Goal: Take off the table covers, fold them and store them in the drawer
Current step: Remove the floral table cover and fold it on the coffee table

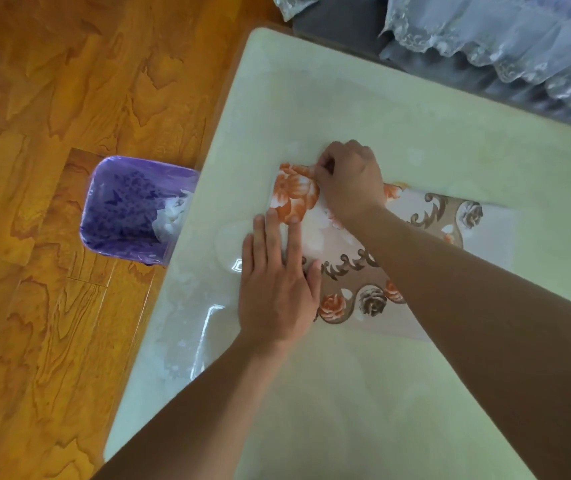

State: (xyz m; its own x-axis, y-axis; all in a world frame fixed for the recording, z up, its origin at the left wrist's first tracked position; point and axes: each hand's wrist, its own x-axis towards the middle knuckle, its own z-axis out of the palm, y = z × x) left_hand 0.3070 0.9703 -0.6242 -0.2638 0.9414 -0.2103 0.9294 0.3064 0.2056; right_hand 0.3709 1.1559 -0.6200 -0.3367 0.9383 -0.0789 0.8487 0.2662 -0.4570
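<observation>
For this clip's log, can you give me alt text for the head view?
Two bare hands fold a floral table cover on a pale table: the left hand presses it flat while the right hand pinches its far edge. A purple-lined bin stands on the wooden floor.

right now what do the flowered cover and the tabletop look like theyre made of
Flowered cover: thin pliable sheet, probably plastic-coated, with a printed face; it creases sharply. Tabletop: hard, glossy, pale stone-like or lacquered surface, showing bright reflections near the left hand.

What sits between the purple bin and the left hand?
In the head view, only bare table top separates the purple bin from the left hand, which presses the floral table cover.
</observation>
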